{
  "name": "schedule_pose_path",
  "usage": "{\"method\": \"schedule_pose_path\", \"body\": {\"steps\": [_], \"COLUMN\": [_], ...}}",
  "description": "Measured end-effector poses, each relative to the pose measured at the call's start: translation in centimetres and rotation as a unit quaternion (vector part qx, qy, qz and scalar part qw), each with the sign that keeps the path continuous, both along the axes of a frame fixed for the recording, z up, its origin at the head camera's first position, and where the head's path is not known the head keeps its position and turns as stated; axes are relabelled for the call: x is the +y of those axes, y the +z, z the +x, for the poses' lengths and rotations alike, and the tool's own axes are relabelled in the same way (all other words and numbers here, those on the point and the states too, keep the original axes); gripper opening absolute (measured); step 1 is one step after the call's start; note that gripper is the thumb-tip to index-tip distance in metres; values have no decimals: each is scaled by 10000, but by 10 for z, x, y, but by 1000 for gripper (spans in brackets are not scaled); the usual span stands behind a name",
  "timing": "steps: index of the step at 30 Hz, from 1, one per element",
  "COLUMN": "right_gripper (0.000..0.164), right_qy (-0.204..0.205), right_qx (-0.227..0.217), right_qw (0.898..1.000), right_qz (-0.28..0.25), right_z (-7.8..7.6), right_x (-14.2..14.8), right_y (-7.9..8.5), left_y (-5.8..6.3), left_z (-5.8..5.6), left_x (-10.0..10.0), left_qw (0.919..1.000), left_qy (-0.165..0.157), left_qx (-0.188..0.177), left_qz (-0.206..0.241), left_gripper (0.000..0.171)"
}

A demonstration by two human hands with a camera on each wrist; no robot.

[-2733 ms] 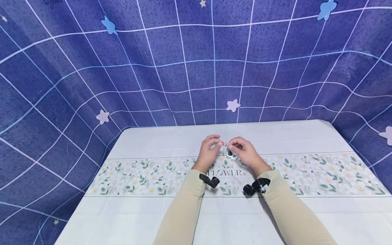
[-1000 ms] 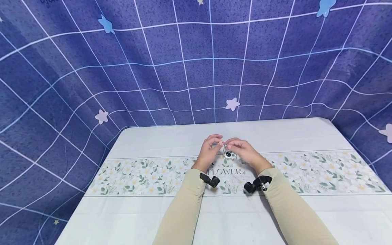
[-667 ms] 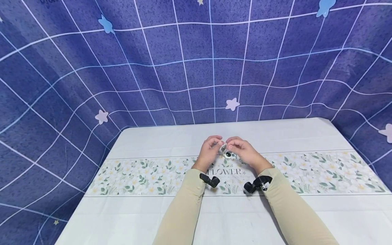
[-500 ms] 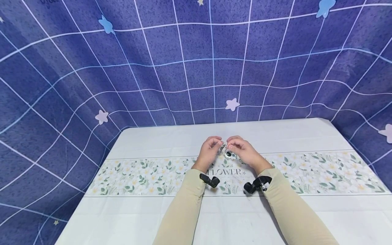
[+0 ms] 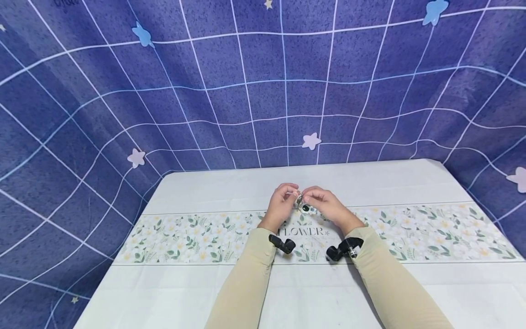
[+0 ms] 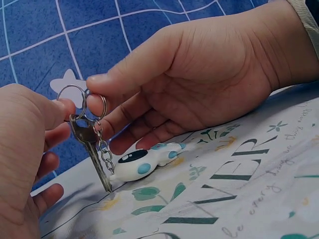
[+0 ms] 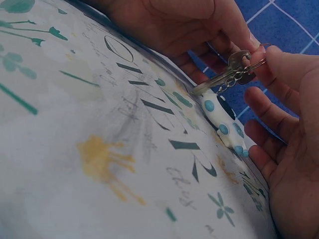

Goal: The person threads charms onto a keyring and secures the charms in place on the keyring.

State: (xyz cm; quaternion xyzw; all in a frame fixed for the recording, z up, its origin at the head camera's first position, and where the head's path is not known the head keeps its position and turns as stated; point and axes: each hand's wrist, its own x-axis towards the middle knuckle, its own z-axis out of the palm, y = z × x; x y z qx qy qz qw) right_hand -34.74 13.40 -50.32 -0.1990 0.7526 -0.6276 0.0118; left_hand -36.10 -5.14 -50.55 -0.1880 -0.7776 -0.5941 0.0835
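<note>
Between both hands is a keychain with a metal key. My left hand pinches a thin key ring, and the key hangs from it, tip down. My right hand holds a smaller split ring between thumb and forefinger. From that one a short chain runs down to a white figurine with a dark oval face and blue spots. The figurine rests against the tablecloth below the fingers. Fingertips of both hands are close together, partly covering the rings in the right wrist view.
A white tablecloth with a flowered band and printed lettering covers the table. Behind its far edge hangs a blue curtain with white grid lines and stars. Black wrist cameras sit on both sleeves.
Compared with the oldest frame, the right fingertips have come slightly nearer the left ones. The key between the hands has shifted its hang, and the figurine has slid a little left.
</note>
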Motion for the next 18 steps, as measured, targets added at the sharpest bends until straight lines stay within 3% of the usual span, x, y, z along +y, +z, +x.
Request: {"method": "schedule_pose_path", "body": {"steps": [10, 18], "right_gripper": [18, 15], "right_qy": [18, 113], "right_qx": [150, 437], "right_qw": [9999, 9989], "right_qz": [75, -87], "right_z": [1, -3], "right_x": [1, 1], "right_y": [1, -2], "left_y": [-1, 0], "left_z": [0, 0], "left_x": [-1, 0], "left_qw": [9999, 9996], "left_qy": [-76, 99], "left_qx": [117, -262], "left_qz": [48, 31], "left_gripper": [13, 14]}}
